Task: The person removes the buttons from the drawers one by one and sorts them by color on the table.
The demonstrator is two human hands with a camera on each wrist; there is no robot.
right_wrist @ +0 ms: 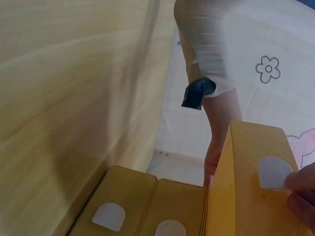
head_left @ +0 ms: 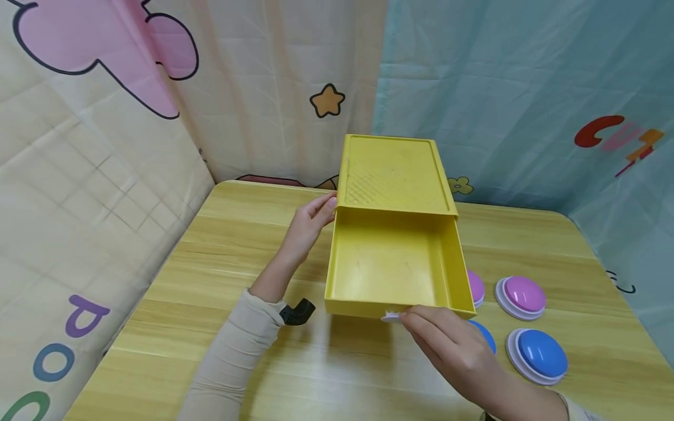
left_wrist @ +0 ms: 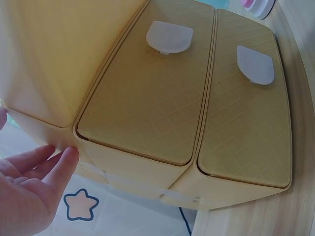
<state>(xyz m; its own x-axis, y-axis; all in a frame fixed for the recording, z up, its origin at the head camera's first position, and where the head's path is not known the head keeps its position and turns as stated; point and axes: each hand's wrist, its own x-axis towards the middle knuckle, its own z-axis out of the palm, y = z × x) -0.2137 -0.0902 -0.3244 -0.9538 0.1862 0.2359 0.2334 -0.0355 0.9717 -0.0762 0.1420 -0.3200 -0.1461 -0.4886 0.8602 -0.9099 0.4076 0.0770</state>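
A yellow drawer cabinet (head_left: pixel 397 172) stands on the table with its top drawer (head_left: pixel 355 307) pulled far out, showing a bare yellow floor inside. My right hand (head_left: pixel 460 354) pinches the white handle (head_left: pixel 391 317) on that drawer's front; the right wrist view shows thumb and finger at the handle's edge (right_wrist: pixel 271 173). Against the cabinet's left side rests my left hand (head_left: pixel 307 229), its fingers nearly straight in the left wrist view and touching the yellow casing. Below the top drawer, two lower drawers (left_wrist: pixel 142 93) sit closed, each with a white handle (left_wrist: pixel 170 37).
To the right on the wooden table (head_left: pixel 253 234) are a pink button (head_left: pixel 525 293) and a blue button (head_left: pixel 542 352) on white bases. Another pink one (head_left: pixel 475 286) and another blue one (head_left: pixel 484 335) are partly hidden by the drawer and right hand. Printed curtains (head_left: pixel 274 88) surround the table.
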